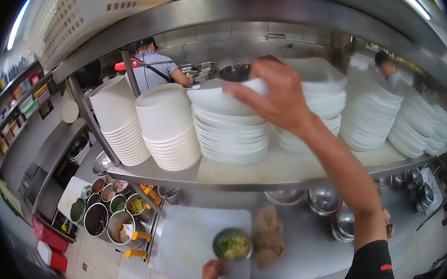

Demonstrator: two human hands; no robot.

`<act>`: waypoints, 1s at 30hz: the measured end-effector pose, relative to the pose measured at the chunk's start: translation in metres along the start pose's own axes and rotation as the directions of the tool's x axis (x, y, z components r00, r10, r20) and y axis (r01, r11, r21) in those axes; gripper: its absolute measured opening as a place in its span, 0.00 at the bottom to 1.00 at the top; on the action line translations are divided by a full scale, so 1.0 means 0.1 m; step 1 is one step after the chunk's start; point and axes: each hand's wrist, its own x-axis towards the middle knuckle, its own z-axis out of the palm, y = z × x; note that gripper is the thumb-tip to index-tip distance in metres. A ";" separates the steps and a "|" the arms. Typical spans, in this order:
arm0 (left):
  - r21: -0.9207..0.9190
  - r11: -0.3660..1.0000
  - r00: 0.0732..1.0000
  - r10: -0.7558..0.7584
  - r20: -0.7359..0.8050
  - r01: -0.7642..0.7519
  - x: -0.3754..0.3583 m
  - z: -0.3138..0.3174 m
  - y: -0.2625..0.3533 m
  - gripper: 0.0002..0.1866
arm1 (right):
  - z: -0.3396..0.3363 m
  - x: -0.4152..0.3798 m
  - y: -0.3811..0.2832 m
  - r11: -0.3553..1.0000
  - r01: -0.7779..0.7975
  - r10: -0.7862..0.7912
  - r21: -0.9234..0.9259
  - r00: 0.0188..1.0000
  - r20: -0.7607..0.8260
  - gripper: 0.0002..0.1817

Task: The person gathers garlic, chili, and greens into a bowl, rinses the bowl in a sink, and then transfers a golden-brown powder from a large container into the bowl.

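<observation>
My right hand [278, 96] reaches up to the shelf, its thumb and fingers closed on the rim of the top white bowl [220, 94] of a stack. Below that bowl, more white bowls [231, 139] are nested together. Down on the counter, my left hand [213, 271] is curled beside a metal bowl [216, 253]; whether it touches the bowl or holds anything small is hidden. Chopped green and pale food [235, 247] lies in the metal bowl. Under it is a white cutting board [182, 245], with a crumpled brown cloth [268, 236] at its right.
Stacked white dishes line the metal shelf [179, 178] on both sides. Metal containers [97, 220] of ingredients stand at the lower left, several with yellow handles. More metal bowls [325, 199] sit under the shelf. A person [155, 71] works beyond the shelf, another [386, 66] farther right.
</observation>
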 end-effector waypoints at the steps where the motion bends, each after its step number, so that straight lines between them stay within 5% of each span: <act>1: 0.022 1.000 0.999 -0.006 0.037 0.006 0.08 -0.07 0.01 0.12 | 0.12 0.02 0.04 1.000 0.002 -0.004 -0.024 0.996 -0.092 0.28; 6: 0.177 0.984 0.994 0.001 0.111 -0.021 0.28 -0.21 0.19 0.14 | 0.02 0.10 -0.27 0.941 0.132 -0.167 -0.312 0.982 -0.088 0.26; 8: 0.195 0.978 0.986 0.045 0.162 -0.077 0.38 -0.27 0.20 0.16 | -0.18 0.03 -0.59 0.920 0.294 -0.321 -0.260 0.945 -0.068 0.19; 10: 0.276 0.948 0.964 0.088 0.249 -0.158 0.53 -0.35 0.18 0.17 | -0.25 -0.14 -0.99 0.920 0.280 -0.315 -0.274 0.945 -0.091 0.23; 11: 0.139 0.953 0.897 0.196 0.397 -0.270 0.55 -0.43 0.15 0.16 | -0.23 -0.25 -1.23 0.932 0.198 -0.251 -0.304 0.957 -0.146 0.27; 12: 0.228 0.937 0.911 0.163 0.380 -0.263 0.56 -0.42 0.23 0.13 | -0.15 -0.36 -1.50 0.935 0.041 -0.136 -0.351 0.959 -0.250 0.31; 14: 0.218 0.971 0.955 0.033 0.296 -0.101 0.53 -0.33 0.41 0.09 | 0.18 -0.67 -1.98 0.787 -0.502 0.276 -0.359 0.807 -0.522 0.40; 15: 0.166 0.982 0.953 0.040 0.299 -0.093 0.61 -0.35 0.46 0.09 | 0.29 -0.82 -2.09 0.701 -0.610 0.413 -0.368 0.769 -0.488 0.45; 16: 0.156 0.985 0.955 0.026 0.295 -0.075 0.62 -0.41 0.47 0.09 | 0.19 -1.07 -1.91 0.845 -0.360 0.362 -0.394 0.929 -0.072 0.44; 17: 0.146 0.987 0.956 0.024 0.292 -0.069 0.67 -0.46 0.53 0.10 | 0.09 -1.32 -1.72 0.963 -0.172 0.239 -0.207 0.902 0.359 0.44; 18: 0.145 0.988 0.956 0.013 0.292 -0.057 0.60 -0.50 0.57 0.11 | 0.19 -1.46 -1.63 0.915 -0.305 0.401 -0.266 0.772 0.493 0.40; 20: 0.158 0.985 0.967 0.026 0.253 -0.068 0.52 -0.67 0.68 0.12 | 0.85 -1.87 -1.33 0.839 -0.435 0.543 -0.326 0.701 0.462 0.38; 22: 0.211 0.974 0.977 0.034 0.209 -0.079 0.40 -0.77 0.84 0.13 | 1.40 -2.24 -1.11 0.706 -0.601 0.695 -0.374 0.487 0.529 0.35; 24: 0.237 0.969 0.988 0.034 0.154 -0.070 0.46 -0.96 0.75 0.13 | 1.99 -2.62 -0.84 0.775 -0.625 0.558 -0.096 0.605 0.568 0.33; 27: 0.138 0.988 0.993 0.054 0.109 -0.069 0.37 -1.16 0.80 0.13 | 2.67 -2.99 -0.59 0.800 -0.574 0.451 -0.172 0.387 0.804 0.34; 30: 0.085 0.993 0.996 0.081 0.037 -0.084 0.23 -1.31 0.85 0.11 | 3.28 -3.37 -0.37 0.894 -0.438 0.319 -0.092 0.479 0.818 0.25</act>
